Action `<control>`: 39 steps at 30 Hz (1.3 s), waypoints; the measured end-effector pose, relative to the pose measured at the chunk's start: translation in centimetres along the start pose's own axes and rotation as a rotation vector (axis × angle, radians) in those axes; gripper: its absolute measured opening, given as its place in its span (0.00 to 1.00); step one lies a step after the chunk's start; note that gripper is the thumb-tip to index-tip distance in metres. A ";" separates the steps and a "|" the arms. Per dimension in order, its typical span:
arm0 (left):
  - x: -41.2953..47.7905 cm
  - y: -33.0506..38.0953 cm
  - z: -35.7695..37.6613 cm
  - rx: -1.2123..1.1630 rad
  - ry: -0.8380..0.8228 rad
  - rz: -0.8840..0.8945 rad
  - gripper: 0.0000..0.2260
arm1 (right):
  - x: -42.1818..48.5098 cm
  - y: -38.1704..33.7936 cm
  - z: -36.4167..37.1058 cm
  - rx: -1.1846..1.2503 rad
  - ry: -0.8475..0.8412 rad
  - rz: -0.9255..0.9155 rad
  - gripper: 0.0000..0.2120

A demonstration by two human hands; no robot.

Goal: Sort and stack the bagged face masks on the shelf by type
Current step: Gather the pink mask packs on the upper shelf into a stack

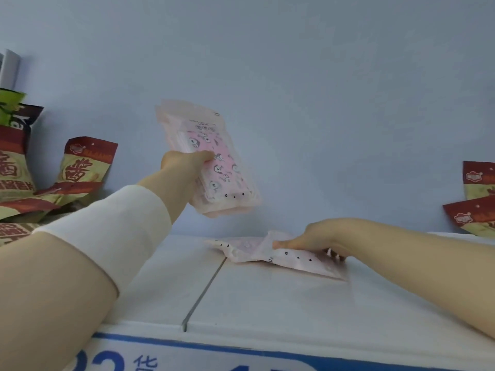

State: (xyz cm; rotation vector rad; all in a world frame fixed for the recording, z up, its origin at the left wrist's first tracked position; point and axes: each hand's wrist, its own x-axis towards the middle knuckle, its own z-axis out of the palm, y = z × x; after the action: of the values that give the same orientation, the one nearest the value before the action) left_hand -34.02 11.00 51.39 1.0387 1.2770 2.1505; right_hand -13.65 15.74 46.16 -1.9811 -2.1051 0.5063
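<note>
**Sorting pink masks on a crowded shelf**

Red-and-cream snack pouches (80, 167) slump at the far left of the white shelf (267, 298), their glossy film creased and crumpled. Beside them a person's left hand (184, 167), reaching out of a white sleeve (112, 226), grips a raised stack (214, 162) of bagged face masks well above the shelf. The thumb lies across the front and the fingers are hidden behind. These packs are flat and oblong, sealed in translucent pink film printed with small cartoon figures, and they tilt and fan apart slightly at the top.

Lower and further right, the right hand (318, 236) holds the flat packs (294, 259), which carry the same pink print. They lie on the shelf with one corner folded up, the thumb on top and the fingertips curled at the near edge. At the far right, more pouches (479, 199) lean against the pale blue wall (321, 76).

The step in hand appears to be bringing like packs together into one pile. The film looks slick, so the raised stack would best be squared at its edges before it comes down. The upturned corner below should be pressed flat first. Lowering the stack level, rather than dropping it, should keep the pile from sliding toward the pouches on either side.
</note>
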 end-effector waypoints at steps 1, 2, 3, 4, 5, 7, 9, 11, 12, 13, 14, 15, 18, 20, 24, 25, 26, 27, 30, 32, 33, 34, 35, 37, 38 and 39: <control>0.0 -0.1 0.0 0.005 -0.003 0.000 0.23 | 0.4 0.0 0.0 0.013 0.025 0.006 0.43; 0.0 -0.1 -0.1 0.008 -0.006 0.000 0.23 | 0.8 0.0 -0.1 0.035 0.043 0.018 0.41; 0.0 -0.2 -0.1 0.010 -0.007 -0.001 0.22 | 1.1 0.1 -0.3 0.073 0.057 0.031 0.39; 0.0 -0.3 -0.2 0.012 -0.007 -0.001 0.22 | 1.3 0.3 -0.5 0.105 0.065 0.047 0.37; 0.0 -0.3 -0.2 0.013 -0.007 -0.002 0.22 | 1.1 0.6 -0.6 0.132 0.062 0.065 0.35; -0.1 -0.4 -0.3 0.017 -0.002 -0.002 0.22 | 0.7 1.1 -0.9 0.163 0.073 0.066 0.35; -0.2 -0.5 -0.3 0.027 -0.006 -0.002 0.23 | 0.6 1.4 -1.4 0.238 0.149 0.010 0.36; -0.2 -0.6 -0.3 0.035 -0.017 -0.003 0.23 | 1.2 1.5 -2.0 0.404 0.278 -0.063 0.44; -0.2 -0.7 -0.3 0.040 -0.024 -0.006 0.22 | 1.1 1.4 -2.1 0.485 0.331 -0.102 0.51; -0.2 -0.7 -0.3 0.044 -0.032 -0.008 0.22 | 1.1 1.4 -2.3 0.547 0.387 -0.149 0.56; -0.2 -0.8 -0.2 0.047 -0.042 -0.010 0.22 | 1.2 1.4 -2.7 0.597 0.442 -0.215 0.58; -0.3 -0.8 -0.2 0.052 -0.054 -0.010 0.21 | 1.4 1.5 -3.4 0.642 0.506 -0.306 0.58; -0.9 -1.0 0.2 0.076 -0.146 -0.011 0.21 | -0.2 1.1 -5.1 0.870 0.587 -0.587 0.51; -1.7 -1.1 0.7 0.071 -0.277 0.002 0.18 | -1.4 0.9 -5.3 0.919 0.545 -0.714 0.49; -4.1 -0.6 2.0 0.046 -0.557 0.083 0.12 | -2.4 0.0 -4.0 0.768 0.519 -0.804 0.45; -4.5 -0.6 2.3 0.067 -0.605 0.088 0.12 | -2.6 -0.3 -3.7 0.762 0.513 -0.833 0.44; -5.0 -0.5 2.6 0.100 -0.641 0.083 0.13 | -2.7 -0.7 -3.4 0.750 0.507 -0.852 0.43; -5.1 -0.5 2.7 0.139 -0.656 0.074 0.14 | -2.7 -1.1 -3.2 0.730 0.500 -0.864 0.42; -4.7 -0.4 2.2 0.163 -0.593 0.035 0.19 | -2.7 -2.3 -3.2 0.703 0.344 -0.861 0.36; -3.6 -0.1 1.4 0.132 -0.445 -0.001 0.23 | -2.4 -2.7 -3.9 0.741 0.233 -0.820 0.31; -2.9 0.0 0.9 0.111 -0.352 -0.020 0.25 | -2.0 -2.7 -4.1 0.755 0.226 -0.789 0.28; -2.2 0.2 0.4 0.078 -0.261 -0.028 0.26 | -1.6 -2.7 -4.1 0.753 0.245 -0.749 0.27; -1.5 0.2 -0.1 0.044 -0.183 -0.026 0.26 | -1.3 -2.5 -3.6 0.702 0.265 -0.700 0.24; -0.5 0.2 -0.8 0.006 -0.076 -0.018 0.26 | -0.4 -2.2 -1.7 0.434 0.214 -0.592 0.22; -0.1 0.2 -1.1 -0.002 -0.044 -0.015 0.27 | 0.0 -2.2 -0.5 0.278 0.142 -0.544 0.22; 0.2 0.1 -1.2 -0.014 -0.022 -0.015 0.27 | 0.2 -2.3 0.6 0.135 0.063 -0.526 0.23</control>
State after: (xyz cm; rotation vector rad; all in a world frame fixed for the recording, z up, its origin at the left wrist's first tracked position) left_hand -35.12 10.43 51.17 1.0407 1.2548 2.1281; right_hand -16.01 15.76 46.49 -1.2779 -2.3531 0.4594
